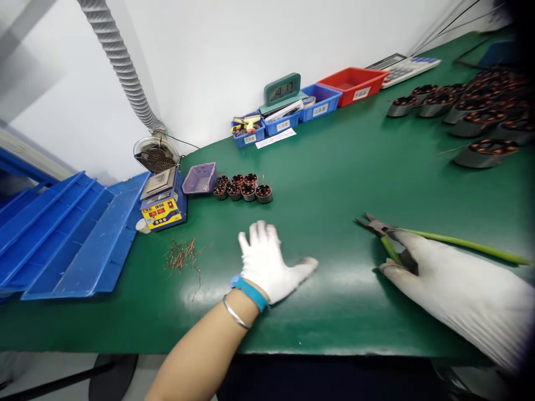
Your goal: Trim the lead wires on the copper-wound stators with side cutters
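Observation:
My left hand, in a white glove, lies flat on the green table with its fingers spread and nothing under it that shows. A blue band and a silver bangle circle that wrist. At the right, my gloved right hand grips a pair of pliers with green handles, their jaws pointing left and a little apart. Beyond my left hand stand several small copper-wound motor stators in two rows. Left of that hand lies a loose heap of copper wire clippings.
More stators crowd the far right. A soldering pot, a purple tray and blue trays stand at left. Along the wall are blue bins, a red bin, a clock and a fume hose.

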`<state>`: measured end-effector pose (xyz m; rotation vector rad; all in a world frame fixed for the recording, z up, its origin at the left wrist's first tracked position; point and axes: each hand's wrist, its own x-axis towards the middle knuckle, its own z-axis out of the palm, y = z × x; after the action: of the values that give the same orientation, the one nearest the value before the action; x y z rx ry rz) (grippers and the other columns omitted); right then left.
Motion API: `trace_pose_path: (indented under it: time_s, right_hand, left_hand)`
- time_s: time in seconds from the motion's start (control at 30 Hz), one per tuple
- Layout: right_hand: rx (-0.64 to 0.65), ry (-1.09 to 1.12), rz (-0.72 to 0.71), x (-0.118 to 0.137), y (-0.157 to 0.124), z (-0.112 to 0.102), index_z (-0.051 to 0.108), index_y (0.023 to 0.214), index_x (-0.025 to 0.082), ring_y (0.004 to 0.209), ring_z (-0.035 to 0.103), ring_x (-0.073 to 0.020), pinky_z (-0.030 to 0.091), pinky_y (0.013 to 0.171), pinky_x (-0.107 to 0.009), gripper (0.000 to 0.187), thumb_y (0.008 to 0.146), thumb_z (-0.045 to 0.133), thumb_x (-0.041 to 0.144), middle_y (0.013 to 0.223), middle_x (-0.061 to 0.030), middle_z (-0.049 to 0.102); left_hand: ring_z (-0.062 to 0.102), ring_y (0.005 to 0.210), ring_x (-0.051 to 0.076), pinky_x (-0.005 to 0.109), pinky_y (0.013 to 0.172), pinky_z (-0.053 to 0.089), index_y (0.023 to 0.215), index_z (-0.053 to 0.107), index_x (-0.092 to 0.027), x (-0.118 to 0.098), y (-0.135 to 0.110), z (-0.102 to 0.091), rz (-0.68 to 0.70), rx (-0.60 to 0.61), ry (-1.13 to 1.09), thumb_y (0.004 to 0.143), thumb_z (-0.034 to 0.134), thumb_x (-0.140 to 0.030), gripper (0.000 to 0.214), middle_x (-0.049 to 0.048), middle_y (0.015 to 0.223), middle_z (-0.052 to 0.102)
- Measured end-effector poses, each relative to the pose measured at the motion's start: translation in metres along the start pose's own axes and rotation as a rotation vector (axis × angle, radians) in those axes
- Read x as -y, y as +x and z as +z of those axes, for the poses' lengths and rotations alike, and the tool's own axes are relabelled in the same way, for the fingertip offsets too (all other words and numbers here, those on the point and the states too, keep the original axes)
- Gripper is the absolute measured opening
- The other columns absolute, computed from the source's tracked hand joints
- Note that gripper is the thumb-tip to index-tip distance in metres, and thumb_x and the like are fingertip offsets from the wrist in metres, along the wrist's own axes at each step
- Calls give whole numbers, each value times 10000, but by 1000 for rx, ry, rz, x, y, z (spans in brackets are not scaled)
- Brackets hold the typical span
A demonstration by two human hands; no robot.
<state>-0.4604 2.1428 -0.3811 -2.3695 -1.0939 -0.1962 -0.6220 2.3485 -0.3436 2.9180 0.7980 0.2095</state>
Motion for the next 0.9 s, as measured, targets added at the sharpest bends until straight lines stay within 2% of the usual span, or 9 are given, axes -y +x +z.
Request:
trace_pose_path:
  time_s: [0.1, 0.17, 0.27, 0.33, 0.43, 0.57, 0.67, 0.73, 0.9]
  right_hand:
    - [44, -249, -8, 31, 17, -14, 532, 1266, 148, 775, 647, -350, 495, 628, -454, 507, 841, 489, 422, 993, -203, 655]
    - [67, -195, -125, 62, 39, -18, 466, 1362, 129, 962, 629, -363, 516, 782, -476, 596, 848, 493, 429, 1238, -216, 590]
    - [140, -126, -261, 109, 88, -9, 439, 1400, 189, 1109, 574, -347, 496, 881, -475, 600, 842, 532, 386, 1418, -167, 471]
    - [236, -121, -208, 132, 122, 6, 433, 1409, 228, 1192, 516, -388, 467, 918, -521, 645, 803, 593, 382, 1527, -161, 335]
    - [331, -94, -138, 147, 151, 26, 520, 1307, 196, 1098, 584, -390, 507, 823, -511, 556, 796, 585, 405, 1432, -188, 449]
    - [429, -41, -168, 140, 129, 34, 562, 1234, 269, 1047, 636, -331, 535, 792, -478, 452, 805, 541, 408, 1309, -85, 588]
    - [489, 155, -188, 123, 93, 25, 468, 1364, 318, 1145, 613, -263, 536, 891, -408, 616, 759, 584, 350, 1352, -26, 583]
    - [558, 307, -149, 112, 76, 17, 432, 1406, 288, 1143, 618, -241, 530, 934, -374, 715, 720, 628, 345, 1315, -37, 614]
    - [824, 276, -110, 114, 69, 6, 624, 1175, 290, 1048, 650, -265, 540, 869, -369, 580, 614, 717, 407, 1185, -13, 683]
  left_hand:
    - [269, 1428, 397, 652, 1149, 176, 1432, 387, -7, 48, -7, -8, -224, -49, 156, 817, 426, -756, 970, 259, 1519, 331]
    - [235, 1447, 393, 653, 1149, 174, 1445, 367, -2, 69, -11, -12, -306, -124, 224, 828, 456, -726, 955, 260, 1537, 295]
    - [227, 1463, 354, 637, 1162, 180, 1472, 349, -85, 76, -11, -12, -280, -231, 191, 815, 541, -674, 903, 197, 1570, 265]
    - [262, 1454, 335, 625, 1168, 195, 1458, 379, -135, 72, -9, -9, -233, -279, 121, 794, 605, -624, 855, 160, 1567, 294]
    - [304, 1434, 336, 599, 1178, 219, 1427, 413, -126, 71, -8, -5, -165, -334, 11, 748, 676, -558, 847, 160, 1540, 349]
    - [389, 1380, 311, 473, 1143, 369, 1455, 348, -86, 74, -13, -9, -70, -315, -230, 696, 713, -522, 948, 176, 1513, 379]
    - [513, 1262, 308, 459, 1073, 452, 1511, 230, -126, 69, -19, -17, -13, -140, -392, 662, 737, -477, 1048, 157, 1492, 414]
    - [581, 1162, 310, 479, 1033, 476, 1525, 188, -165, 62, -22, -22, 55, 8, -480, 627, 759, -450, 1102, 122, 1391, 535]
    - [637, 1060, 317, 501, 953, 508, 1537, 150, -214, 46, -29, -25, 14, 162, -588, 656, 728, -413, 1072, 69, 1105, 683]
